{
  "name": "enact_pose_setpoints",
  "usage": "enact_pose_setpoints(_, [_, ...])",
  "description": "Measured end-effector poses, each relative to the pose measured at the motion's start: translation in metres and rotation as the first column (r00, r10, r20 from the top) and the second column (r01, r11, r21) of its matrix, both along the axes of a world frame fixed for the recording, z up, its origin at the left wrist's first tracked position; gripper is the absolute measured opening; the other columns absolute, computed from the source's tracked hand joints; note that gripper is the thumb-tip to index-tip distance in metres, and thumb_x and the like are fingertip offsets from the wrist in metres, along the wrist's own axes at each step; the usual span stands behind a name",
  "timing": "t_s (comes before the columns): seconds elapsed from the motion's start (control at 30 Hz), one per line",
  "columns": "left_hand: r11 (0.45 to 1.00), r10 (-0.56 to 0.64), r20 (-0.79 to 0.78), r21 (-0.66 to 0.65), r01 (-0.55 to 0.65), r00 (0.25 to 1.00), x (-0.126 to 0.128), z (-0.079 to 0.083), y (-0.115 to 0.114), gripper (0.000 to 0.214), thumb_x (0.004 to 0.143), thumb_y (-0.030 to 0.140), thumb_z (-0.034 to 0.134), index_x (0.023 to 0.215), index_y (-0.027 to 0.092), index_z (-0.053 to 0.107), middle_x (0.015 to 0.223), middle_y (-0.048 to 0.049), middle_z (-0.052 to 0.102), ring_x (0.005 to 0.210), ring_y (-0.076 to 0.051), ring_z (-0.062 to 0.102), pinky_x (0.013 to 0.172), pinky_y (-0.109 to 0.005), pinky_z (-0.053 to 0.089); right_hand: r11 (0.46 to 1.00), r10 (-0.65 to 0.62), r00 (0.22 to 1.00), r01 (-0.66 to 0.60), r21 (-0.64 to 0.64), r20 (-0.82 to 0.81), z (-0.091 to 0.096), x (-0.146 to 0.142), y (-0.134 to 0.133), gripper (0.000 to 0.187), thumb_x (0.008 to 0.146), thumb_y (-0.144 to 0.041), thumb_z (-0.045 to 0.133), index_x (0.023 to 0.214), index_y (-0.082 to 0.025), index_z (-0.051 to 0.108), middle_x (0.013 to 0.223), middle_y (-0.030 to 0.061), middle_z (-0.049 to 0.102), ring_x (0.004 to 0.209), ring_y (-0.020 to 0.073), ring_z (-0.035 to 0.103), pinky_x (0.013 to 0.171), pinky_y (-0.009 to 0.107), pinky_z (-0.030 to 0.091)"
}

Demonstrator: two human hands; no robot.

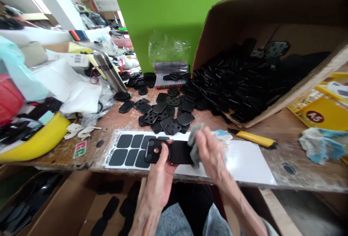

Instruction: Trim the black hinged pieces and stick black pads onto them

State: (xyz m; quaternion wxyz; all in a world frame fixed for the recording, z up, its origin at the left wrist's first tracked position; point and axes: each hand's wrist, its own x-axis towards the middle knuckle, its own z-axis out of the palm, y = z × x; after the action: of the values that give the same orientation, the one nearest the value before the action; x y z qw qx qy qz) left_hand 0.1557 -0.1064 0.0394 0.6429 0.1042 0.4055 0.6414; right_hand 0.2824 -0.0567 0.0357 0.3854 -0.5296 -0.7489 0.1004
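My left hand (160, 178) is closed around a black hinged piece (181, 152) made of two rounded plates, its thumb on the left plate beside a small hole. In my right hand (210, 152), a grey cloth (194, 143) is bunched up and touches the right end of that piece. Under both hands lies a white sheet (244, 161), with black rounded-square stickers (132, 157) on its left part. Behind it are loose black plates (170, 125), some with round holes, in a pile on the wooden table (108, 123).
A tipped cardboard box (288, 98) full of black plates stands at the back right. Near it lie a yellow utility knife (257, 139) and a blue-white rag (322, 145). A steel flask (111, 73) and a yellow banana-shaped object (40, 143) are at left. Below, an open box (78, 199) holds black pieces.
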Motion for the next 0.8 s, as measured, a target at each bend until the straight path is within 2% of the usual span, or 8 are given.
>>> enact_pose_setpoints(0.07, [1.0,-0.023,0.059,0.012,0.022,0.998,0.004,-0.001,0.001,0.032,0.083,0.035,0.053,0.111,0.02,0.058,0.12,-0.0057,0.058,0.112,-0.022,0.051,0.091,-0.034,0.043,0.987,0.125,0.988,-0.133,0.086,0.094,0.002,-0.015,-0.013,0.024,0.092,-0.032,0.036,0.106,-0.024,0.053,0.093,0.0047,0.06,0.089,0.0192,0.052,0.083,0.037,0.036])
enact_pose_setpoints(0.13, [0.998,-0.059,0.072,0.012,0.058,0.996,0.005,0.0,-0.001,0.033,0.083,0.036,0.053,0.111,0.019,0.059,0.119,-0.0068,0.058,0.111,-0.022,0.052,0.091,-0.034,0.043,0.976,0.165,0.972,-0.185,0.113,0.17,-0.001,-0.025,-0.016,0.023,0.092,-0.03,0.037,0.105,-0.022,0.054,0.096,0.0067,0.058,0.092,0.0213,0.051,0.084,0.04,0.034])
enact_pose_setpoints(0.23, [0.998,-0.06,-0.004,0.01,0.06,0.998,-0.002,0.008,-0.006,0.032,0.081,0.036,0.055,0.107,0.017,0.061,0.116,-0.0079,0.06,0.108,-0.023,0.054,0.09,-0.033,0.044,0.981,0.19,0.97,-0.195,0.018,0.151,-0.011,-0.019,-0.002,0.028,0.093,-0.029,0.032,0.076,-0.018,0.052,0.072,0.003,0.053,0.066,0.0146,0.049,0.064,0.029,0.037])
enact_pose_setpoints(0.3, [0.999,-0.035,-0.048,0.024,0.036,0.998,-0.011,0.014,-0.005,0.029,0.081,0.034,0.057,0.105,0.018,0.062,0.113,-0.0075,0.061,0.106,-0.022,0.055,0.087,-0.032,0.045,0.986,0.161,0.984,-0.158,-0.045,0.078,-0.013,-0.002,0.011,0.031,0.092,-0.033,0.033,0.067,-0.019,0.044,0.059,-0.0018,0.046,0.049,0.0107,0.041,0.05,0.025,0.032])
enact_pose_setpoints(0.4, [0.997,-0.071,-0.075,0.038,0.074,0.995,-0.031,0.021,0.014,0.027,0.081,0.034,0.056,0.103,0.018,0.062,0.108,-0.0078,0.063,0.1,-0.021,0.057,0.081,-0.031,0.048,0.985,-0.015,0.985,-0.015,-0.171,-0.17,0.0,0.037,0.018,0.035,0.09,-0.042,0.035,0.064,-0.02,0.04,0.052,-0.0047,0.04,0.044,0.0087,0.036,0.044,0.022,0.029])
enact_pose_setpoints(0.5, [0.99,-0.135,-0.05,-0.051,0.133,0.99,-0.046,0.019,0.05,0.022,0.081,0.026,0.054,0.101,0.018,0.061,0.098,-0.0061,0.064,0.086,-0.018,0.06,0.07,-0.03,0.051,0.951,-0.209,0.926,0.118,-0.284,-0.314,0.019,0.082,0.008,0.04,0.088,-0.049,0.035,0.064,-0.02,0.045,0.054,-0.0032,0.045,0.047,0.0096,0.041,0.043,0.021,0.032])
enact_pose_setpoints(0.63, [0.98,-0.166,-0.023,-0.12,0.162,0.986,-0.049,0.007,0.101,0.02,0.078,0.012,0.05,0.094,0.016,0.061,0.084,-0.0051,0.064,0.072,-0.016,0.061,0.063,-0.029,0.052,0.889,-0.399,0.893,0.321,-0.328,-0.209,0.026,0.146,-0.009,0.043,0.086,-0.053,0.035,0.062,-0.02,0.049,0.05,-0.0012,0.047,0.045,0.012,0.041,0.042,0.023,0.032])
enact_pose_setpoints(0.8, [0.964,-0.207,-0.036,-0.18,0.197,0.978,-0.033,-0.004,0.138,0.016,0.077,0.006,0.045,0.087,0.012,0.057,0.079,-0.0087,0.062,0.073,-0.017,0.062,0.068,-0.033,0.054,0.789,-0.56,0.82,0.571,-0.228,0.116,-0.001,0.235,-0.003,0.036,0.085,-0.05,0.036,0.066,-0.023,0.05,0.052,0.0018,0.049,0.048,0.0168,0.046,0.046,0.028,0.036])
